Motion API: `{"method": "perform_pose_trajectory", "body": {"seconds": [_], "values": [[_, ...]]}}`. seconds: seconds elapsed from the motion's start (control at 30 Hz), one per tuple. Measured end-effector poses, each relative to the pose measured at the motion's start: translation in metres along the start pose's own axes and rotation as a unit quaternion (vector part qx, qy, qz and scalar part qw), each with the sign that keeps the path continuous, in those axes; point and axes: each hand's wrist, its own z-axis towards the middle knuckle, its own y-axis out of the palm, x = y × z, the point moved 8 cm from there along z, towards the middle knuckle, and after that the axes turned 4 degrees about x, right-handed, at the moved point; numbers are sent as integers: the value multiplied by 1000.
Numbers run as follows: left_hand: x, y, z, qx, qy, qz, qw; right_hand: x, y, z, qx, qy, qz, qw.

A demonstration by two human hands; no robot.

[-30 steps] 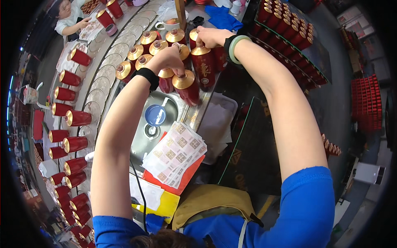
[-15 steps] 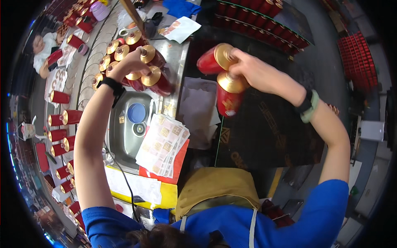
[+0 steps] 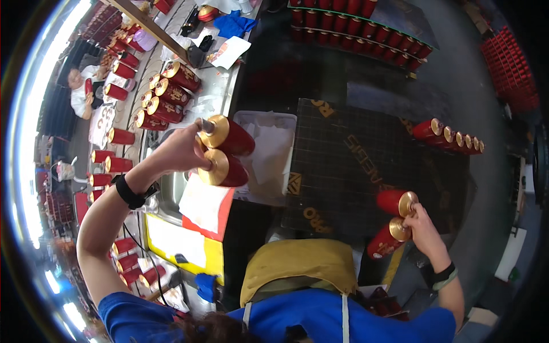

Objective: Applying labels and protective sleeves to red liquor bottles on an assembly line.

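The left hand (image 3: pixel 182 151) is closed around the ends of two red tubes with gold caps (image 3: pixel 226 151), held one above the other over the edge of a metal surface (image 3: pixel 220 94). Their gold caps face the hand and their long axes run away from it, toward the right. Just below this hand lies a white sheet on a red folder (image 3: pixel 205 204), with a yellow box (image 3: pixel 177 243) beneath that. Above the hand, more red tubes (image 3: pixel 166 97) lie in a cluster on the surface.

Well apart, low on the right, the right hand (image 3: pixel 422 224) grips another pair of red tubes (image 3: pixel 392 220) by their gold caps, their bodies pointing left over a dark mat with yellow lettering (image 3: pixel 343 166). Beyond this hand, a row of tubes (image 3: pixel 452 137) lies on the mat.
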Motion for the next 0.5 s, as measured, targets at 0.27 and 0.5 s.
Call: {"method": "perform_pose_trajectory", "body": {"seconds": [0.27,0.5], "values": [[350,217,-49,-96,29,100,990,332,13,-162,78,40,236,968],[592,376,4,-154,125,51,979,504,-72,-185,139,-70,25,988]]}}
